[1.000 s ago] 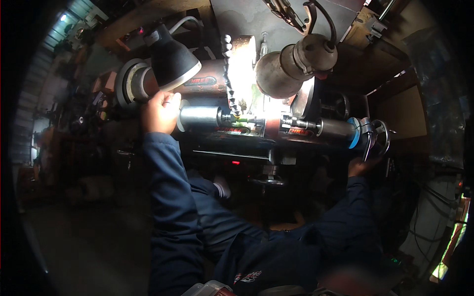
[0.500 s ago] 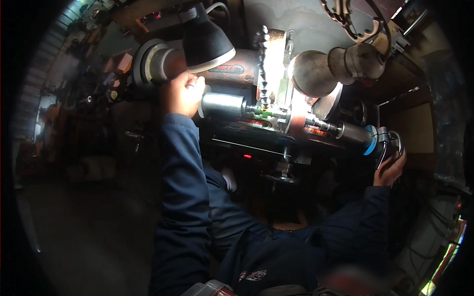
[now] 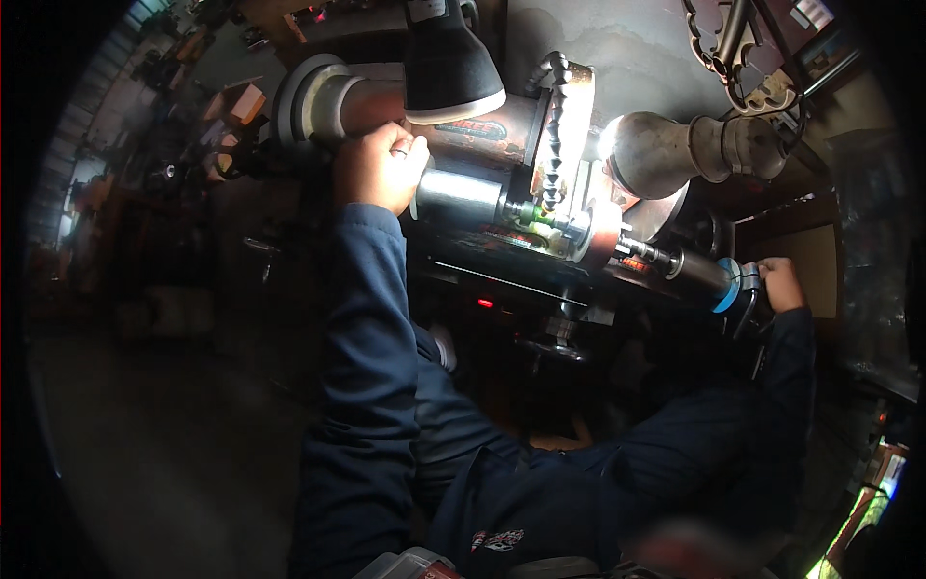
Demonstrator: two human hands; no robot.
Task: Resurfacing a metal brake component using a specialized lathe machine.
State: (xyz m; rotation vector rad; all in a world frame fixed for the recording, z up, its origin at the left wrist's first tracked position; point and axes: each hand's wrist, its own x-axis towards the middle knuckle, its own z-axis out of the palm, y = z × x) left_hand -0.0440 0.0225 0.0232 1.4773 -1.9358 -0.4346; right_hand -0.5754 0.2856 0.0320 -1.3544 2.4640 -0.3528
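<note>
A bench grinding machine with a bright silver cylinder (image 3: 461,199) lies across in front of me. My left hand (image 3: 381,169) is closed at the cylinder's left end, beneath the black lamp. What its fingers pinch is hidden. On the right, my right hand (image 3: 781,284) has its fingers curled at a metal handle (image 3: 748,314), beside a blue ring (image 3: 728,286) on a dark cylinder (image 3: 698,276). Between the two cylinders, a slim metal workpiece (image 3: 555,220) lies along the same line, lit brightly by the wheel guard (image 3: 600,232).
A black lamp (image 3: 449,68) overhangs my left hand. The segmented coolant hose (image 3: 554,135) hangs down toward the workpiece. A second, metal lamp (image 3: 661,159) stands to the right. Below the machine is a handwheel (image 3: 555,343). A cardboard box (image 3: 234,102) sits far left.
My right hand has moved from beneath the handle up to its outer side, and the handle has turned. My left hand keeps its place by the silver cylinder. The whole view has shifted slightly.
</note>
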